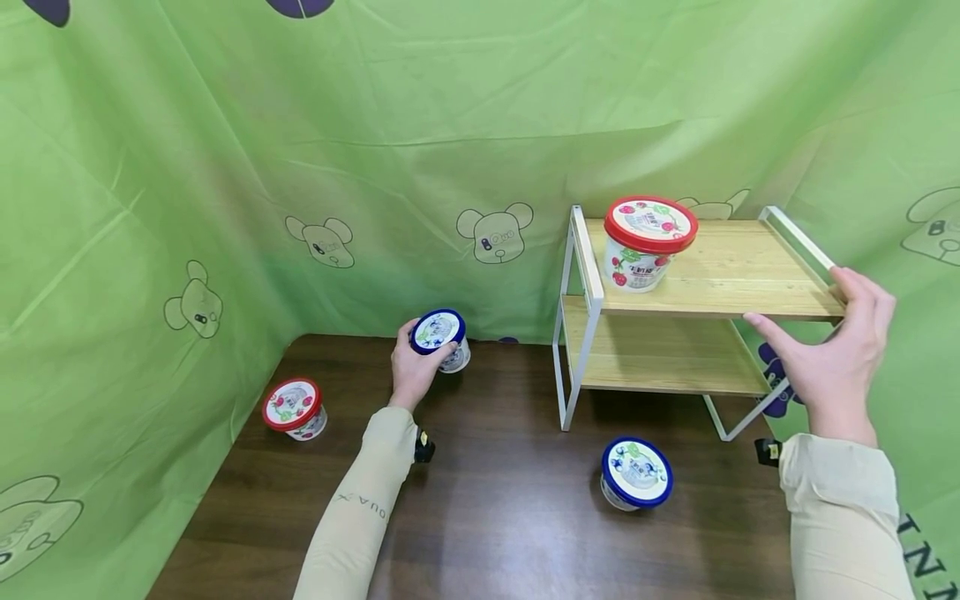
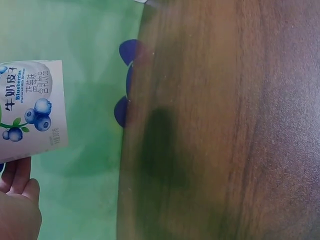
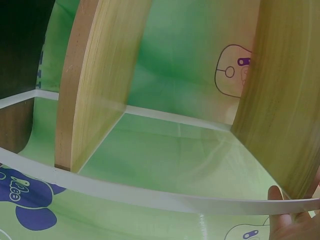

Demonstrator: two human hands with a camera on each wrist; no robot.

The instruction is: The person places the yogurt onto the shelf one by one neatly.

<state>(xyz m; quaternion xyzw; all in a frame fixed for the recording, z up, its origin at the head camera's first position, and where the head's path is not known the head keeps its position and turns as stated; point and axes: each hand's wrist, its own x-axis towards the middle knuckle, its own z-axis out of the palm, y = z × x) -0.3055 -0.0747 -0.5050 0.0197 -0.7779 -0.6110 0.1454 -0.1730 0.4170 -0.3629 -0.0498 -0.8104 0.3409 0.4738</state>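
Green cloth (image 1: pixel 420 167) printed with mouse-like faces hangs around the brown wood-grain table (image 1: pixel 487 517), meeting it along the back edge and the left edge. Near the back edge, somewhat left of the middle, the left hand (image 1: pixel 412 371) holds the blueberry tub (image 1: pixel 438 332) upright, blue lid uppermost. Its grip is closed to the tub's width, with the thumb across the near side of the lid and the fingers on the left side. From the left wrist, the tub's base appears raised above the table, and the blueberry label faces the camera.

Toward the back right corner of the table stands the two-tier shelf (image 1: pixel 738 271), pale boards in a white frame. The right hand (image 1: pixel 843 342) grips the front right corner of its top board; this grip is spread wide, fingers over the white side rail and thumb stretched along the front edge. Close to the left edge of that board, the red-lidded tub (image 1: pixel 651 227) sits upright.

On the table in front of the shelf is the second blue tub (image 1: pixel 636 473). The other red tub (image 1: pixel 292 406) stands by the table's left edge, near the back left corner.
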